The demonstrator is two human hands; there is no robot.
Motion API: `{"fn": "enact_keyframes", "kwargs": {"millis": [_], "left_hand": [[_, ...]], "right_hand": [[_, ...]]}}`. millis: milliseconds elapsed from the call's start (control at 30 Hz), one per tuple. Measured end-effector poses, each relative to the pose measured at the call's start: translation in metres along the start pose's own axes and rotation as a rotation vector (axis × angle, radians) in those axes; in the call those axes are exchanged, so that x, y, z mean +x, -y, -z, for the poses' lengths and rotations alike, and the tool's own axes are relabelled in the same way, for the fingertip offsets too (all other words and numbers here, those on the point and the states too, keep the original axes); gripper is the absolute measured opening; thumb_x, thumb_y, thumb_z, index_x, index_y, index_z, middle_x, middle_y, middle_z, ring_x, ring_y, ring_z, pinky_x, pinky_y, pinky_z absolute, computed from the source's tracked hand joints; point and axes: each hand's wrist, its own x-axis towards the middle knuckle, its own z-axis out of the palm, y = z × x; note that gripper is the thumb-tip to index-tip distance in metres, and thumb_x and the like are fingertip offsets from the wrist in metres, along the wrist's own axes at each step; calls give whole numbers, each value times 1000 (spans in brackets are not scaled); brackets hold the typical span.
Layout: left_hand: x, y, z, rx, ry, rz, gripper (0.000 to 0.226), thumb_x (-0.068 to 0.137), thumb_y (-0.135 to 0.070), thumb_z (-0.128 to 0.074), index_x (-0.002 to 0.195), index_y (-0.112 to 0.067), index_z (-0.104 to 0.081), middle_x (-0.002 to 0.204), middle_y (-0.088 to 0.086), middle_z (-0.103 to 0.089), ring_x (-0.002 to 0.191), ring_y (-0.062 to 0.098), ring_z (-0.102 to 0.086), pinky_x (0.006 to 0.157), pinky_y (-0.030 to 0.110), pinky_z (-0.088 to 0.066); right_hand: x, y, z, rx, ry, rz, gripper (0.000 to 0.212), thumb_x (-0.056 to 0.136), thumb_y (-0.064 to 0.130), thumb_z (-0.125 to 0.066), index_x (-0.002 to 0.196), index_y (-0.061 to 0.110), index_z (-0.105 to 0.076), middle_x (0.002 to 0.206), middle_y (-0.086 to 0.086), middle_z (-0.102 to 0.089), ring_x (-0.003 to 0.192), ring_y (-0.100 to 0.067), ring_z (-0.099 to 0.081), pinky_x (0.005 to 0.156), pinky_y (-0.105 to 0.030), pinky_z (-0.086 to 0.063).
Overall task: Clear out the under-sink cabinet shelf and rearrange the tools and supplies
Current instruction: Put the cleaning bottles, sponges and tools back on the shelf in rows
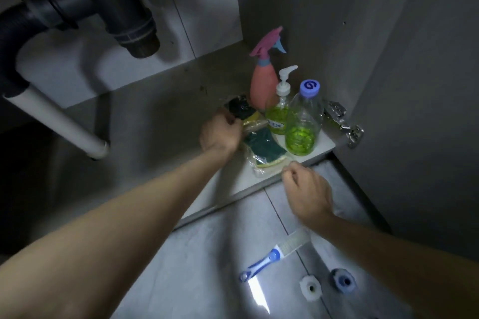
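My left hand (220,134) reaches onto the cabinet shelf (233,181), its fingers curled round the edge of a dark scouring pad (239,107) that lies in clear wrapping at the back of a small heap of sponges. Just in front of that hand lies a green-and-yellow sponge (264,147), also in clear plastic, near the shelf's front edge. My right hand (307,189) hovers at that edge, fingers loosely bent toward the plastic's corner; whether they pinch it I cannot tell. Standing upright in the right corner of the shelf are a pink spray bottle (261,85), a pump bottle (280,109) with green liquid just before it, and a clear bottle (304,122) with a lilac cap and green liquid, nearest the front. A metal door hinge (342,122) sits on the cabinet wall beside them. The dark drain trap (129,21) and a white pipe (59,116) hang at upper left. On the tiled floor (207,254) below lie a blue-handled scraper (261,264) and two small round fittings, one white (309,287), one blue (342,281).
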Motion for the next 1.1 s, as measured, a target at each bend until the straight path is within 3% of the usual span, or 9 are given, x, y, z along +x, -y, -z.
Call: {"fn": "enact_keyframes", "kwargs": {"millis": [100,233,333,500,600,733,900,1000,1100], "left_hand": [[-58,9,-1,-79,31,-115,16,82,-36,-55,90,-24,-62,87,-1,-69,87,28,-65,73,34,-52],[-135,28,-13,-44,164,-264,13,82,-37,-52,84,-26,-59,74,-8,-66,75,22,-64,67,35,-52],[-174,50,-35,94,397,-298,14,84,-38,-52,84,-25,-57,86,-7,-69,83,24,-66,73,38,-54],[-207,90,-73,307,674,-199,28,83,-44,-72,93,-30,-51,112,-3,-58,103,22,-58,82,33,-48],[-215,101,-86,346,661,-199,30,82,-39,-73,104,-26,-56,117,-3,-56,106,22,-56,85,35,-49],[-212,104,-90,338,649,-180,18,80,-36,-68,89,-22,-59,99,-3,-65,88,21,-61,67,29,-46],[-214,113,-69,170,746,-92,29,85,-50,-56,102,-28,-48,88,-3,-61,75,17,-60,59,31,-45],[-226,121,-43,116,661,-50,37,72,-63,-40,91,-31,-45,78,-5,-58,66,13,-58,51,29,-39],[-237,129,-18,-37,489,2,25,76,-48,-45,85,-26,-50,72,-2,-60,61,18,-58,52,39,-46]], "right_hand": [[-3,-35,7,-140,17,-109,11,94,31,-54,97,21,-55,107,-9,-62,110,-31,-54,86,-40,-42],[7,-67,11,-347,146,-35,64,82,46,-73,131,15,-46,131,-7,-47,125,-27,-44,104,-39,-41],[13,-73,1,-406,250,-63,83,74,46,-81,137,11,-41,137,-10,-45,128,-29,-44,105,-41,-42],[10,-78,-14,-467,251,-75,78,75,28,-81,137,10,-38,137,-13,-47,127,-32,-47,101,-43,-45],[5,-81,-15,-470,264,-72,78,77,29,-80,139,9,-36,138,-14,-47,127,-33,-48,100,-43,-45],[-2,-85,-5,-355,246,-54,73,75,25,-77,137,13,-41,135,-10,-50,123,-30,-49,98,-43,-48],[-25,-86,5,-142,163,101,57,74,23,-72,124,19,-46,120,-1,-53,110,-22,-52,84,-34,-45],[-41,-84,11,-68,147,280,50,72,26,-69,117,23,-47,112,4,-53,102,-17,-53,79,-30,-43],[-48,-69,19,-38,156,499,46,74,37,-64,116,27,-48,112,9,-52,100,-11,-53,79,-29,-49]]}}
